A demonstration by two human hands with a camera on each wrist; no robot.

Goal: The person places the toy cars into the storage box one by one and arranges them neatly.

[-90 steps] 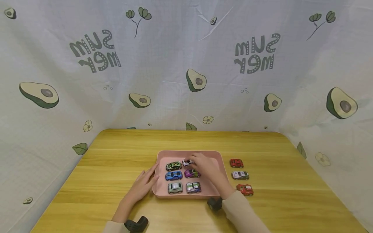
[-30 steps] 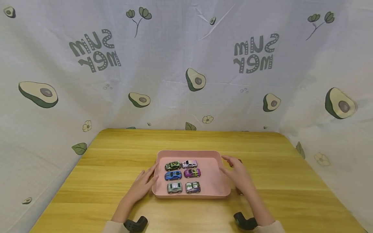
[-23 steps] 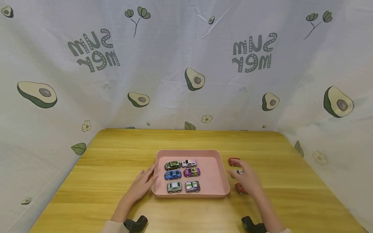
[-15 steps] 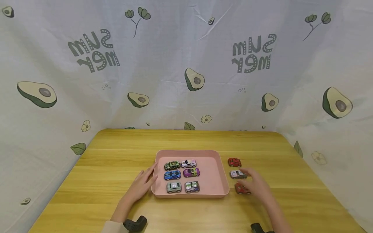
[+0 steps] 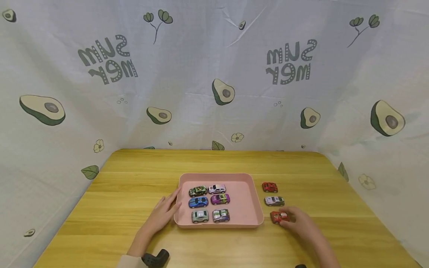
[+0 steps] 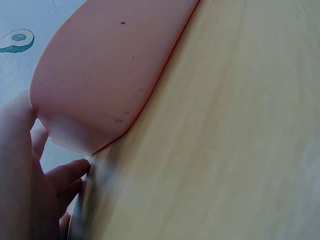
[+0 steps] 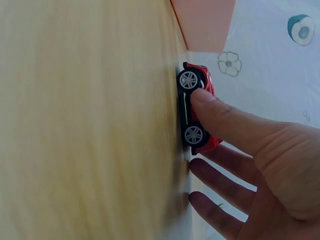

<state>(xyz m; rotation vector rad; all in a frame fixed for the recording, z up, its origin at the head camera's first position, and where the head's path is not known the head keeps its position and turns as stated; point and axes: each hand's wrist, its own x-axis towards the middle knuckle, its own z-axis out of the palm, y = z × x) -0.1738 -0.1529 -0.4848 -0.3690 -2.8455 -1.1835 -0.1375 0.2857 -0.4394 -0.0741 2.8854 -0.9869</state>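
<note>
At the right of the table, my right hand (image 5: 303,223) pinches a red toy car (image 5: 276,217) between thumb and forefinger. In the right wrist view the thumb presses on the side of that red car (image 7: 209,120), whose wheels sit at the tabletop; the other fingers are extended. My left hand (image 5: 161,216) rests against the left side of a pink tray (image 5: 246,201), its fingers loosely spread at the rim. Inside the tray stand several toy cars, among them a blue one (image 5: 198,202), a purple one (image 5: 220,198) and a white one (image 5: 217,189).
Behind the held car, a silver-white toy car (image 5: 274,201) and another red toy car (image 5: 269,187) stand in a column right of the tray. The wooden table (image 5: 140,167) ends at a hanging avocado-print cloth (image 5: 187,82).
My right hand let go of the white car in the tray, moved right past the rim and came down on the nearest red car. My left hand stays at the tray.
</note>
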